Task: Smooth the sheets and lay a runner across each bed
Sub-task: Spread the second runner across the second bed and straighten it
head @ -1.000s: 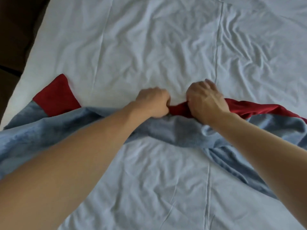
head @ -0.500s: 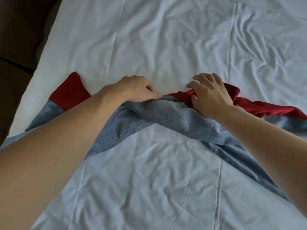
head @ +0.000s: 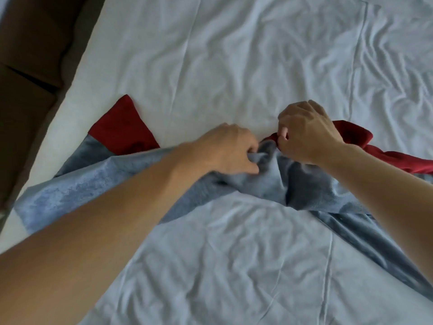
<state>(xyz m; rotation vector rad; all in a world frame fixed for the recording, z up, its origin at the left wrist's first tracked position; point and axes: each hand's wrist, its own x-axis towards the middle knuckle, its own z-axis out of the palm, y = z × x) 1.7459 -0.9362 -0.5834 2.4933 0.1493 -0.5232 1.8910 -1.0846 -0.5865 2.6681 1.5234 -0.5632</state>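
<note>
A blue and red bed runner [head: 77,186] lies bunched across the white sheet [head: 234,66] of the bed, its left end flat with a red corner showing, its right part twisted. My left hand [head: 227,151] grips a fold of the blue cloth at the middle. My right hand [head: 304,132] pinches the red edge just to the right, fingers curled round it. The two hands are almost touching. The sheet is creased, most of all at the upper right.
The bed's left edge runs diagonally from top centre to the lower left. Beyond it lies a dark brown floor or furniture [head: 28,66]. More wrinkled white sheet [head: 234,266] fills the foreground below the runner.
My left hand has slid right and closed on the blue cloth. My right hand has curled from a flatter hold into a pinch on the red edge. The runner's middle is more bunched.
</note>
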